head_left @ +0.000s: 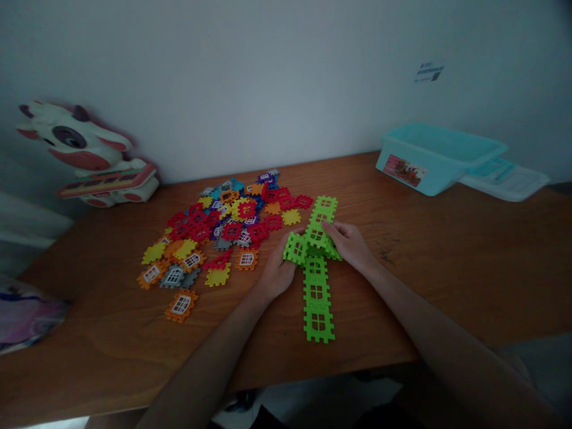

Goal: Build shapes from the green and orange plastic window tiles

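Observation:
A bright green cross of joined square window tiles [317, 292] lies on the wooden table [447, 268], its long arm running toward me. My left hand [276, 273] grips the cross's left arm, which is tilted up off the table. My right hand [351, 243] pinches the green tiles at the centre and right arm of the cross. Both hands are closed on the green pieces.
A loose pile of red, yellow, orange, grey and blue tiles [223, 229] spreads left of the cross. A cow-shaped toy [89, 158] stands at the back left by the wall. A teal plastic bin [435, 158] and its lid [509, 177] sit back right.

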